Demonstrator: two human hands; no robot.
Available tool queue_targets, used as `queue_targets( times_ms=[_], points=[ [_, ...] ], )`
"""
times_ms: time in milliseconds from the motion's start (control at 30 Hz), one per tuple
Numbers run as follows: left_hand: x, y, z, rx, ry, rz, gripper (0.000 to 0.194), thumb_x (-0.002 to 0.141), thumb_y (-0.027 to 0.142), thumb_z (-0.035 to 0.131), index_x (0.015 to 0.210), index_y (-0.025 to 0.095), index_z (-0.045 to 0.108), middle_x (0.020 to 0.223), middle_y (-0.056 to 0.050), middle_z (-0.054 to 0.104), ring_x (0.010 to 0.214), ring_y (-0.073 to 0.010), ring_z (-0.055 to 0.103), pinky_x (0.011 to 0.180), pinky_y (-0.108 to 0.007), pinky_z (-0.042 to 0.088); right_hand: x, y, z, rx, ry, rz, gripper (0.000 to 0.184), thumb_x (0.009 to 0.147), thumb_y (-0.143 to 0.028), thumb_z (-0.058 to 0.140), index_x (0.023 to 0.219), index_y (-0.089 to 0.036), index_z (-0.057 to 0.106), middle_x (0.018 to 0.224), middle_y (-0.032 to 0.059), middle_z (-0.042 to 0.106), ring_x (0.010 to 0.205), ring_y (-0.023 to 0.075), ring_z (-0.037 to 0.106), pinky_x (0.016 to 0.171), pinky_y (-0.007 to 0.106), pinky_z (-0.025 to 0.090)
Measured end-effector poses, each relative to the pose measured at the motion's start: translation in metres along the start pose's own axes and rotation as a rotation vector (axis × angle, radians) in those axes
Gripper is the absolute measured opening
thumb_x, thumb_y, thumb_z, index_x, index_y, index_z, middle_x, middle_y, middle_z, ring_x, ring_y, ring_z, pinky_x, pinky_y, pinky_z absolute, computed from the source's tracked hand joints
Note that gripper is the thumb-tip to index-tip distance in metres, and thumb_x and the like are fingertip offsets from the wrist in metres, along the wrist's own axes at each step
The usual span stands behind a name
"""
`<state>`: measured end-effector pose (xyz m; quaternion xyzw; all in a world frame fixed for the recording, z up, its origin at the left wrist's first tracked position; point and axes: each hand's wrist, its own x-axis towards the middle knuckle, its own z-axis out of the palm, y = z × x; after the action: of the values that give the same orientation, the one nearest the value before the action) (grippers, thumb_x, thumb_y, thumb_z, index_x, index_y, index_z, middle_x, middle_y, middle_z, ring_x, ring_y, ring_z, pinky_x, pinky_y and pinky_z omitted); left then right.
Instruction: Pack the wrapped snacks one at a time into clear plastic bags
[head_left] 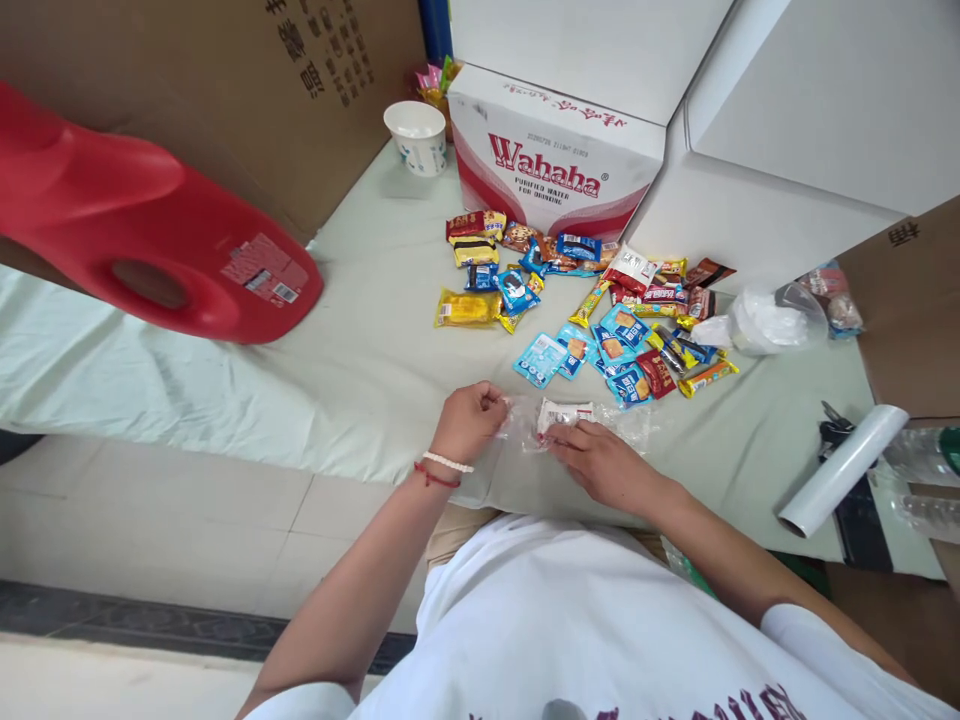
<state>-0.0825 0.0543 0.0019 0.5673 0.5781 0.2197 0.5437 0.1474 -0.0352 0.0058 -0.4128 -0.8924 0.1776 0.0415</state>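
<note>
The white snack packet [564, 413] lies in the clear bag [634, 428], just below the frame's centre. The left hand [471, 418] pinches the bag's left end; the right hand [600, 460] lays its fingers over the packet's lower edge, though whether they grip, I cannot tell. A hard tug could tear the thin plastic; a loose hold could let the packet slip over the near edge of the table [360, 370]. Pushing upward could scatter the blue packets [622, 335].
</note>
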Motion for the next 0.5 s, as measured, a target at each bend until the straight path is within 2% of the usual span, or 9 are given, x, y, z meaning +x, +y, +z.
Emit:
queue_targets(
  times_ms=[100, 167, 267, 333, 400, 433, 500],
  points=[
    [-0.011, 0.015, 0.022, -0.347, -0.202, -0.022, 0.019, 0.079, 0.032, 0.062, 0.086, 0.016, 0.067, 0.07, -0.002, 0.069, 0.061, -0.0147, 0.062, 0.061, -0.026, 0.046, 0.0, 0.0, 0.0, 0.117, 0.049, 0.029, 0.038, 0.1, -0.013, 0.048, 0.133, -0.018, 0.065, 0.135, 0.0132, 0.065, 0.109, 0.0271, 0.059, 0.095, 0.047, 0.053],
    [-0.013, 0.02, 0.045, -0.381, -0.292, -0.002, 0.026, 0.081, 0.024, 0.055, 0.098, 0.013, 0.072, 0.083, -0.006, 0.074, 0.067, -0.0152, 0.065, 0.063, -0.027, 0.05, -0.004, 0.002, -0.001, 0.215, 0.081, 0.038, 0.033, 0.1, -0.016, 0.051, 0.127, -0.019, 0.069, 0.125, 0.0137, 0.069, 0.111, 0.0278, 0.06, 0.096, 0.048, 0.053],
    [-0.01, 0.021, 0.073, -0.089, -0.274, 0.189, 0.037, 0.084, 0.013, 0.047, 0.106, 0.016, 0.076, 0.093, -0.008, 0.074, 0.081, -0.0171, 0.068, 0.077, -0.03, 0.054, -0.016, 0.01, -0.002, 0.426, 0.177, 0.073, 0.029, 0.101, -0.022, 0.052, 0.121, -0.024, 0.071, 0.119, 0.0098, 0.072, 0.114, 0.0256, 0.064, 0.099, 0.046, 0.053],
    [-0.009, 0.019, 0.085, 0.217, -0.22, 0.325, 0.038, 0.085, 0.007, 0.047, 0.103, 0.019, 0.079, 0.099, -0.009, 0.072, 0.092, -0.0192, 0.067, 0.086, -0.031, 0.052, -0.029, 0.019, 0.0, 0.509, 0.363, 0.236, 0.027, 0.103, -0.027, 0.049, 0.117, -0.028, 0.072, 0.114, 0.0069, 0.074, 0.108, 0.0231, 0.067, 0.094, 0.042, 0.056],
    [-0.012, 0.019, 0.092, 0.484, -0.173, 0.356, 0.037, 0.09, 0.009, 0.046, 0.102, 0.022, 0.079, 0.106, -0.01, 0.069, 0.093, -0.0207, 0.066, 0.082, -0.032, 0.051, -0.042, 0.029, 0.005, 0.405, 0.592, 0.511, 0.025, 0.101, -0.036, 0.054, 0.117, -0.026, 0.071, 0.114, 0.0085, 0.071, 0.107, 0.0251, 0.066, 0.093, 0.044, 0.055],
    [-0.015, 0.02, 0.094, 0.588, -0.158, 0.343, 0.036, 0.093, 0.013, 0.045, 0.103, 0.023, 0.079, 0.109, -0.01, 0.067, 0.09, -0.0209, 0.066, 0.077, -0.032, 0.05, -0.047, 0.033, 0.008, 0.298, 0.66, 0.638, 0.03, 0.097, -0.041, 0.059, 0.119, -0.025, 0.069, 0.118, 0.011, 0.068, 0.111, 0.0282, 0.063, 0.096, 0.047, 0.054],
    [-0.022, 0.022, 0.097, 0.728, -0.113, 0.321, 0.035, 0.099, 0.02, 0.043, 0.11, 0.026, 0.076, 0.111, -0.009, 0.064, 0.087, -0.0215, 0.064, 0.069, -0.032, 0.047, -0.057, 0.04, 0.014, 0.102, 0.653, 0.79, 0.042, 0.087, -0.046, 0.069, 0.121, -0.021, 0.068, 0.127, 0.0158, 0.062, 0.121, 0.035, 0.054, 0.103, 0.055, 0.048]
  ],
)
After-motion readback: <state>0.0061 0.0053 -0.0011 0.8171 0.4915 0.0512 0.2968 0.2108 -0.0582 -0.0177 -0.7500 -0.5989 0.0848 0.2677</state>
